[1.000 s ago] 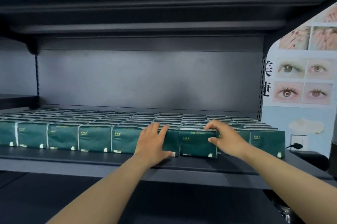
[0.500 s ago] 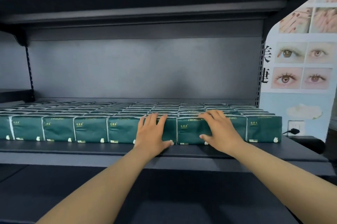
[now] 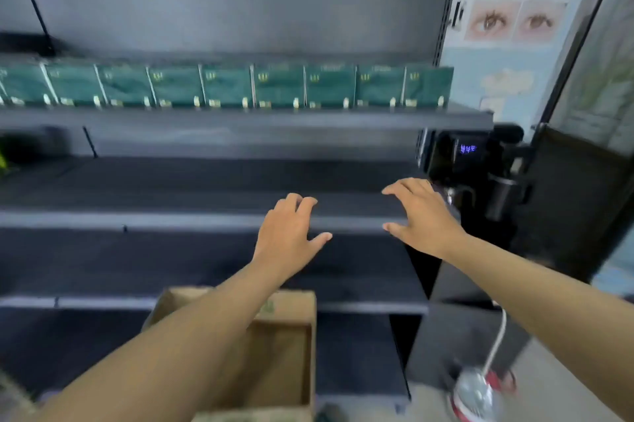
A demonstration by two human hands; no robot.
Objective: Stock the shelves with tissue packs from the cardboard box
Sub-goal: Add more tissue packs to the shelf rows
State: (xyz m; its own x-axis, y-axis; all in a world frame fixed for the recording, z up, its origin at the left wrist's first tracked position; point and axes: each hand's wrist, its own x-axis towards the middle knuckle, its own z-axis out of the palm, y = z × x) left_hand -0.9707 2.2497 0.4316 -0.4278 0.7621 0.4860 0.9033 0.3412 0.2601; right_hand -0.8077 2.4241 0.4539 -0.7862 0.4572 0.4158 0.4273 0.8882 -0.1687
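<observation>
Since the cardboard box [image 3: 281, 349] sits open below the lowest shelf's front edge, both arms pass over it; the left hand [image 3: 286, 236] and right hand [image 3: 423, 215] hover released, grasping nothing. Half a second ago they pressed the tissue packs [image 3: 226, 86], now aligned along the upper shelf [image 3: 473, 117] front edge.

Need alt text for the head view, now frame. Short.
Two empty hands, left hand and right hand, fingers spread, reach out in front of bare dark shelves. Above, a row of green tissue packs lines a shelf's front edge; below, an open cardboard box sits under the left forearm.
</observation>
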